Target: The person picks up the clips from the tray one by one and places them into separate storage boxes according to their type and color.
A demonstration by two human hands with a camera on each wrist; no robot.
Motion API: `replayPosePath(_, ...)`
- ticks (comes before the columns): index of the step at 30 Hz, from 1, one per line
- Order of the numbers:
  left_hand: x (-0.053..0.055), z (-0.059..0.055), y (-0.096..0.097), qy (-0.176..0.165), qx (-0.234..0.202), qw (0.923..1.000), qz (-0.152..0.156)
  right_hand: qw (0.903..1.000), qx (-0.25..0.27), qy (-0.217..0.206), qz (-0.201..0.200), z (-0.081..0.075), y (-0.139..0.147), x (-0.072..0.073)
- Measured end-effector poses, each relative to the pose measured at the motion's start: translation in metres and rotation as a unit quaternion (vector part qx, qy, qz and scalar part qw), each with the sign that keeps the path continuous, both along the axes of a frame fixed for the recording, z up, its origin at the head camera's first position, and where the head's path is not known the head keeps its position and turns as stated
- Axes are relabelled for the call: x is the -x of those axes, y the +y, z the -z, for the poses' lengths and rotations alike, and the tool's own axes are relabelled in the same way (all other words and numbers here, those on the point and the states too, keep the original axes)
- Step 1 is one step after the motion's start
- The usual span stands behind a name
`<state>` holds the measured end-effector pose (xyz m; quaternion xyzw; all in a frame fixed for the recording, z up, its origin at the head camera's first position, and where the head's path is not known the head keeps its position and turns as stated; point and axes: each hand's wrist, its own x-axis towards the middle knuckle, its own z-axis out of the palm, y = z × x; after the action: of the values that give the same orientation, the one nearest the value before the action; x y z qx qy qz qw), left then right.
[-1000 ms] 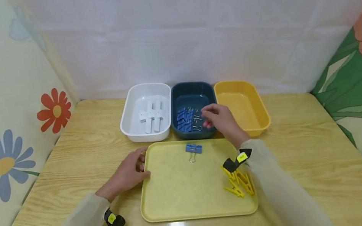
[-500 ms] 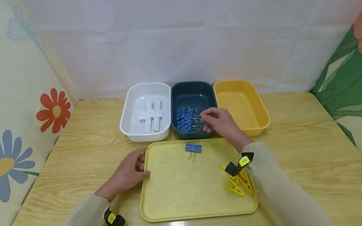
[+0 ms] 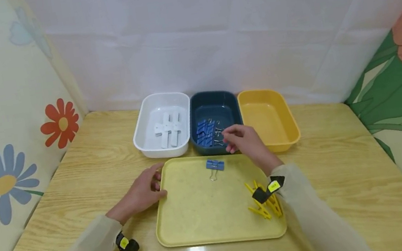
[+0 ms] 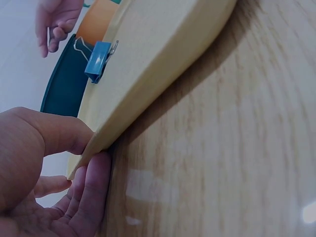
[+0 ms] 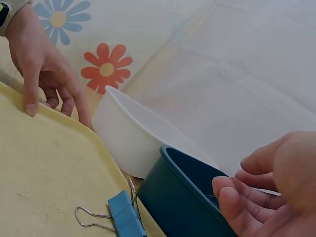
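My left hand (image 3: 145, 192) grips the left rim of the pale yellow tray (image 3: 205, 210); in the left wrist view its fingers lie above and below that rim. A blue binder clip (image 3: 215, 165) lies near the tray's far edge, its wire handles showing in the right wrist view. My right hand (image 3: 243, 139) hovers over the near right corner of the dark blue bin (image 3: 218, 112), fingers loosely bent, nothing visible between them. Several blue binder clips (image 3: 206, 133) sit in that bin. Yellow clothespins (image 3: 261, 211) lie at the tray's right side, partly behind my right wrist camera.
Left of the dark blue bin stands a white bin (image 3: 143, 135) with several long white pieces (image 3: 168, 128) in it. On the other side is a yellow bin (image 3: 269, 120). All three bins line the back of the wooden table (image 3: 346, 173), against a white cloth (image 3: 192, 36).
My right hand has drawn back slightly, toward the near edge of the dark blue bin. The left hand, the tray and the clip on it stay where they were.
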<state>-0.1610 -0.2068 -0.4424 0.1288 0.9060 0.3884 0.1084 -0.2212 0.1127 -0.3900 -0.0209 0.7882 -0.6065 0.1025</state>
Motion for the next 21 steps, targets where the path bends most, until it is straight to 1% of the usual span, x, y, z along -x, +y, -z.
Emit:
replayPosePath(5, 0.000, 0.001, 0.000, -0.001, 0.001, 1.0000, 0.001, 0.9999, 0.004, 0.001, -0.014, 0.004, 0.000, -0.003)
replayPosePath(9, 0.001, 0.001, -0.001, 0.001, 0.004, 1.0000, 0.001, 0.9991, -0.010, -0.006, -0.041, 0.006, 0.000, -0.004)
replayPosePath(14, 0.000, 0.000, 0.000, -0.001, 0.000, 1.0000, 0.002, 0.9964, -0.030, -0.021, -0.077, 0.008, 0.000, -0.008)
replayPosePath(21, 0.001, 0.000, 0.001, -0.002, 0.002, 1.0000, 0.003, 0.9924, -0.033, -0.030, -0.114, 0.010, -0.002, -0.012)
